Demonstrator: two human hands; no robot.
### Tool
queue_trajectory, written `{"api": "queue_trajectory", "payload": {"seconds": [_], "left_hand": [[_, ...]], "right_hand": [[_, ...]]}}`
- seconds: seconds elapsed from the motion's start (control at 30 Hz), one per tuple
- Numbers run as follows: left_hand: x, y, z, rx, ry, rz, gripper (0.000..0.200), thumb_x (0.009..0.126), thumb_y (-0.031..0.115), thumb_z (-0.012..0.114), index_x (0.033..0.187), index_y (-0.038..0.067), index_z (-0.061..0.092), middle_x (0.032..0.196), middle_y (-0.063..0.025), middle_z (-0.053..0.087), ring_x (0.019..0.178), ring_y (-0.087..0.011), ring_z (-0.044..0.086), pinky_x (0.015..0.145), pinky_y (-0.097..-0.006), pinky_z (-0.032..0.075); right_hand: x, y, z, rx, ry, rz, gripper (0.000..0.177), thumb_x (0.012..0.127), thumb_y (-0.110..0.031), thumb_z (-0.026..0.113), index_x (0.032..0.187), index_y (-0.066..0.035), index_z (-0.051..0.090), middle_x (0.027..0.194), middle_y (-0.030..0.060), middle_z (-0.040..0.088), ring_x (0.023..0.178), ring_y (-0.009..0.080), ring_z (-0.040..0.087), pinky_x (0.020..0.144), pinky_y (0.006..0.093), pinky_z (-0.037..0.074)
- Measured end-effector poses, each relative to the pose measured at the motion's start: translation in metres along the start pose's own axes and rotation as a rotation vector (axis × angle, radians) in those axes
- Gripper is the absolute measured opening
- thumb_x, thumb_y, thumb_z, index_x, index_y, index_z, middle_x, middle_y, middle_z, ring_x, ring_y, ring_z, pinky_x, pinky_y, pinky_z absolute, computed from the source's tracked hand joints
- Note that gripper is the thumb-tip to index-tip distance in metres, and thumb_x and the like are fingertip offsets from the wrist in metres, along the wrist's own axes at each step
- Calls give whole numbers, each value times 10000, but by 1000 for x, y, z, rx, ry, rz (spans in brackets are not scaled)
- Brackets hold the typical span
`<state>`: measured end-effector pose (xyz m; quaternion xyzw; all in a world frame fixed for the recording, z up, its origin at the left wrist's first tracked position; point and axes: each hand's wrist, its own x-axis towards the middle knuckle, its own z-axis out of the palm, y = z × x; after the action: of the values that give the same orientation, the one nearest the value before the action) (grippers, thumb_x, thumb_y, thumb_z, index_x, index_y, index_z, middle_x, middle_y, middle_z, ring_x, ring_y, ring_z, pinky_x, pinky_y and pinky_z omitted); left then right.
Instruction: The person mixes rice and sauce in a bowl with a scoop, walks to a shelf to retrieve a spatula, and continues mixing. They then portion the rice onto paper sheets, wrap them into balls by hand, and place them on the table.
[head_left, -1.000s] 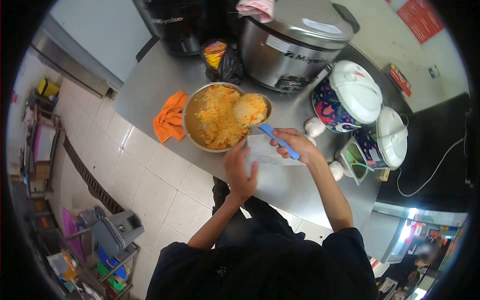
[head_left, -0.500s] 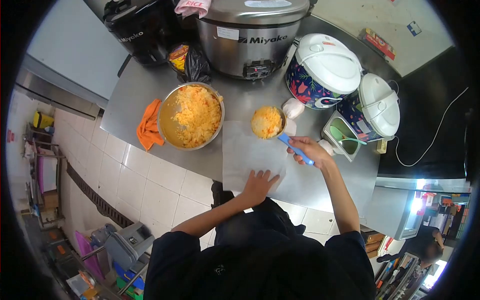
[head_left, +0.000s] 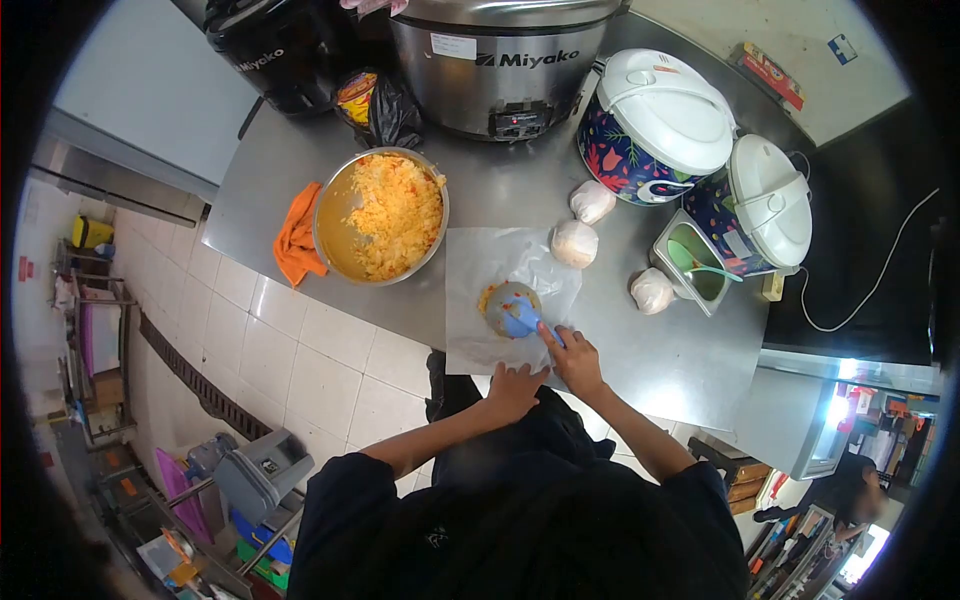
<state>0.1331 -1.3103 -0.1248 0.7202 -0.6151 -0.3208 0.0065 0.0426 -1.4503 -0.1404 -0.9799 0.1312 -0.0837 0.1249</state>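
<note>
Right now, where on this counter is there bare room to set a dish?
Bare steel counter lies right of the paper sheet, below a wrapped bundle, and between rice bowl and big steel cooker. Crowded: the sheet, where the right hand holds a scoop, and the floral cookers behind.

The sheet [head_left: 480, 265] is lying on the counter [head_left: 650, 350] at its near edge, and the scoop [head_left: 508, 305] is sitting mouth down on it. The right hand [head_left: 575, 360] is gripping the scoop's handle from the near side, and the left hand [head_left: 515, 385] is resting beside it on the sheet's near edge. The bowl [head_left: 335, 240] is standing left of the sheet, with the cloth [head_left: 297, 245] lying further left. A wrapped ball [head_left: 575, 243] is sitting on the sheet's far right corner. The big cooker [head_left: 500, 60] is standing behind.
</note>
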Motion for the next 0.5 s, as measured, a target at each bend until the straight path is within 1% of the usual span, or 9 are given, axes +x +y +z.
{"api": "queue_trajectory", "payload": {"seconds": [0.1,0.13,0.2,0.27,0.3,0.33,0.37,0.43,0.5], "left_hand": [[-8,-5,-16,-199,-112,5,465,791,367,551,1167,118,438,975,-163,569,865,-321,568,780,-469,405],[-9,-10,-24,-194,-107,8,465,791,367,551,1167,118,438,975,-163,569,865,-321,568,780,-469,405],[-17,-27,-39,-406,-113,-25,373,800,383,526,1023,84,527,908,-163,603,876,-336,573,733,-451,434],[-30,-52,-59,-538,-62,-20,279,824,310,512,945,59,538,798,-153,602,760,-313,582,681,-384,449],[-39,-71,-58,-638,21,12,244,824,283,522,919,59,542,771,-127,604,708,-270,583,656,-359,450],[-53,-86,-62,-718,24,-71,240,821,275,542,906,51,547,755,-97,600,682,-218,569,644,-323,447],[-67,-102,-67,-728,0,-133,235,823,279,546,889,54,561,752,-76,598,696,-185,560,648,-306,446],[-90,-121,-68,-725,-51,-185,229,827,274,540,883,55,579,776,-81,607,740,-189,569,665,-307,448],[-96,-139,-42,-677,-135,13,268,794,311,563,861,53,581,757,-75,610,678,-207,595,597,-310,462]], "right_hand": [[2,-1,-3,0,-15,32,691,635,-26,594,1276,-193,399,991,86,518,768,247,539,614,338,495],[3,-1,-4,-5,-9,32,691,635,-26,594,1276,-193,399,991,86,518,768,247,539,614,338,495],[3,-3,-5,12,14,31,636,682,-35,556,1272,-214,403,973,68,517,736,239,547,610,340,501],[3,-3,-9,23,12,35,625,687,-34,556,1267,-215,411,956,64,523,721,235,548,595,336,498],[6,-2,-11,37,13,35,615,691,-33,556,1261,-216,418,939,60,528,706,230,548,579,333,495],[9,-4,-15,36,17,32,615,691,-33,556,1261,-216,418,939,60,528,706,230,548,579,333,495],[12,-8,-22,82,86,44,610,692,-34,558,1259,-212,422,929,61,531,714,229,551,579,332,493],[26,-23,-38,136,149,56,606,692,-34,559,1257,-208,425,918,62,533,723,228,553,578,331,491],[74,-42,-61,259,274,-34,621,689,-34,563,1268,-198,409,905,70,539,731,228,562,582,337,490]]}}
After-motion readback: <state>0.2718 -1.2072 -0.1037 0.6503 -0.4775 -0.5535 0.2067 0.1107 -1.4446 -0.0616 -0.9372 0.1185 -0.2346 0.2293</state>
